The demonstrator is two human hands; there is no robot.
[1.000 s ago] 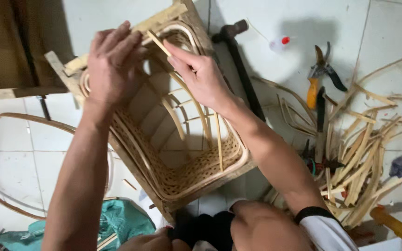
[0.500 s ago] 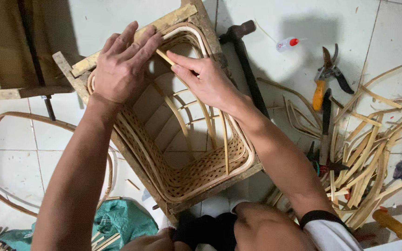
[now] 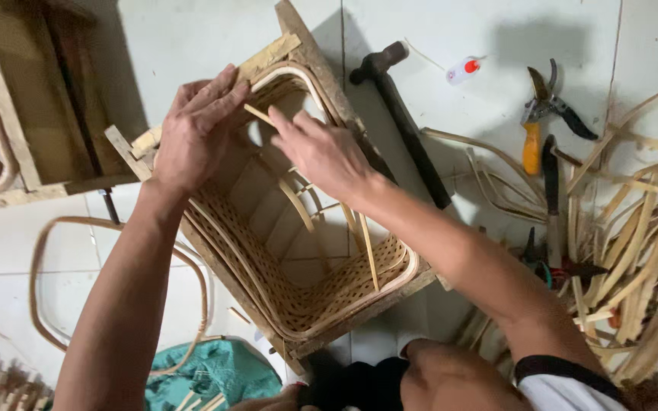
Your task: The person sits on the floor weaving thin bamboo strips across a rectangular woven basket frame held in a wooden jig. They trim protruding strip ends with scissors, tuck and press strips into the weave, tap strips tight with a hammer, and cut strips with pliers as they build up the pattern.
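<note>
Head view, steeply downward, close

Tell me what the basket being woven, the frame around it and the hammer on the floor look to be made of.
Woven basket: pale tan rattan or cane strips, matte, judging by the open lattice weave.
Frame: rough unfinished wood, with visible grain and worn edges.
Hammer: dark, dull head, probably metal; the dark handle could be wood, hard to tell.
Both hands rest on the rim.

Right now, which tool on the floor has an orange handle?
The cutting pliers near the small white bottle with a red cap. One of their handles is orange; the dark hammer beside the woven cane basket frame has none.
</note>
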